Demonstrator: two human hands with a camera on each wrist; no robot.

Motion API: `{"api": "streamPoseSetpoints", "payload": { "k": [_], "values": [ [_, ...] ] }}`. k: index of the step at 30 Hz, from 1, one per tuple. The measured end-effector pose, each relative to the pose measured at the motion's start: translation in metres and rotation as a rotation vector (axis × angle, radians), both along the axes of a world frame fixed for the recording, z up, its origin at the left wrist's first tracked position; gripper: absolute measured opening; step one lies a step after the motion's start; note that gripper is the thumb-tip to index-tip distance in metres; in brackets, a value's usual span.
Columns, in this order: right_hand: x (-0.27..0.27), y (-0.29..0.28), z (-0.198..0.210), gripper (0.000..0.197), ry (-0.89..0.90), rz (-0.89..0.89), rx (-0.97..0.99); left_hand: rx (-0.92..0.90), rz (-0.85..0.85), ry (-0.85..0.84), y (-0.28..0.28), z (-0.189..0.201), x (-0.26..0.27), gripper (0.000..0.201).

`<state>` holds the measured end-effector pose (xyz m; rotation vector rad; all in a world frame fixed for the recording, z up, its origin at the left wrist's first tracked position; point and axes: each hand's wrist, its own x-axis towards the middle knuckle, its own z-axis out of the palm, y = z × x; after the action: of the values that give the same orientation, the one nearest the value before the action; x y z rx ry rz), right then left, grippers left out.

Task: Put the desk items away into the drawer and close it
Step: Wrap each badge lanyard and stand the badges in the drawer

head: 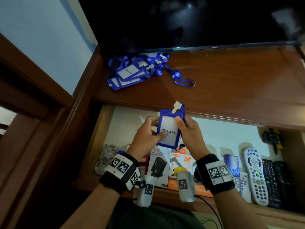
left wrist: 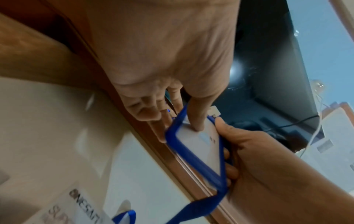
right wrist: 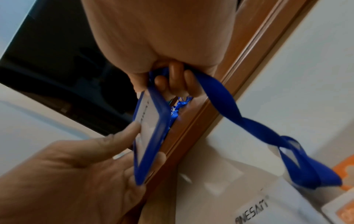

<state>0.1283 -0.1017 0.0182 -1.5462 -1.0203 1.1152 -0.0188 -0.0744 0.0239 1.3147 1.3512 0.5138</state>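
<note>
Blue plastic badge holder (head: 170,128) with a white "PELAWAT" card is pinched between left hand (head: 147,135) and right hand (head: 189,132), held right above the open wooden drawer (head: 105,129). Looks like mid-transfer, so next it needs lowering in among the charger boxes (head: 170,167). Farther back, the pile of matching blue badges (head: 132,71) waits on the brown desk (head: 231,83).

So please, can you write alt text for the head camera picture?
Both hands, left hand and right hand, hold a blue plastic badge holder reading PELAWAT above an open wooden drawer. A pile of blue badge holders with lanyards lies on the brown desk.
</note>
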Motion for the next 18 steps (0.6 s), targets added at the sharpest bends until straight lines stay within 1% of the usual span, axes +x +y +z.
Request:
{"api": "streamPoseSetpoints", "payload": {
  "k": [2,4,6,7,9,11,14,18],
  "values": [
    [0.005,0.001,-0.001,0.019,-0.037,0.034,-0.027,0.089,-0.044,0.041,0.004,0.002,-0.004,0.06],
    [0.008,0.002,-0.003,0.018,-0.105,0.105,-0.046,0.226,-0.141,0.096,0.01,0.009,-0.008,0.077],
    [0.007,0.003,-0.005,0.021,-0.19,0.212,-0.062,0.355,-0.327,0.202,0.018,0.021,-0.011,0.085],
    [0.007,0.002,-0.005,0.024,-0.241,0.266,-0.064,0.413,-0.445,0.281,0.021,0.028,-0.012,0.085],
    [0.004,-0.002,-0.004,0.028,-0.32,0.365,-0.066,0.483,-0.679,0.462,0.028,0.037,-0.012,0.077],
    [0.002,-0.005,-0.002,0.025,-0.323,0.435,-0.076,0.432,-0.817,0.583,0.031,0.04,-0.012,0.061],
    [-0.002,-0.01,-0.002,0.034,-0.281,0.471,-0.089,0.316,-0.861,0.657,0.031,0.04,-0.013,0.039],
    [-0.004,-0.014,-0.003,0.036,-0.149,0.427,-0.12,0.204,-0.812,0.562,0.03,0.033,-0.019,0.027]
  ]
}}
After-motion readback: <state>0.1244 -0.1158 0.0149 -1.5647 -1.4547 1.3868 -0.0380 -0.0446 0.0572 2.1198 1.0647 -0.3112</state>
